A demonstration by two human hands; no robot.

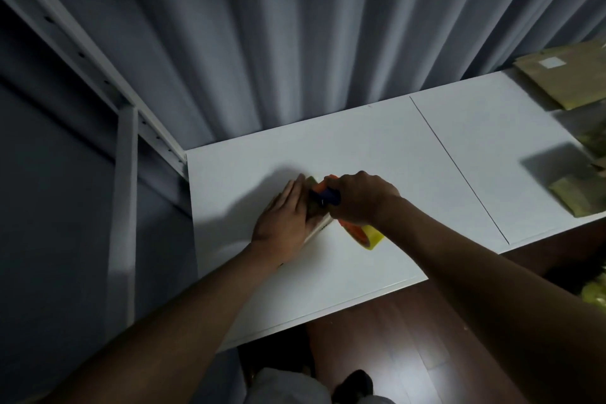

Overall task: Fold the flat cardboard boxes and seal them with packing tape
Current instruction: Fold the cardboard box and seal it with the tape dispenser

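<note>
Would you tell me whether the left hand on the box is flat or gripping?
Flat: the left hand lies on the box, fingers straight.

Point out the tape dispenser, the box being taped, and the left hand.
tape dispenser (359, 233): head view, on its orange body.
box (317, 229): head view, on its pale near edge.
left hand (283, 218): head view, on its back.

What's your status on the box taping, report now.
Left hand flat on the small box. Right hand grips tape dispenser on it. More cardboard at right; nothing blocking.

Packing room: white table (360, 147), cardboard boxes (564, 82), metal shelving (126, 174).
</note>
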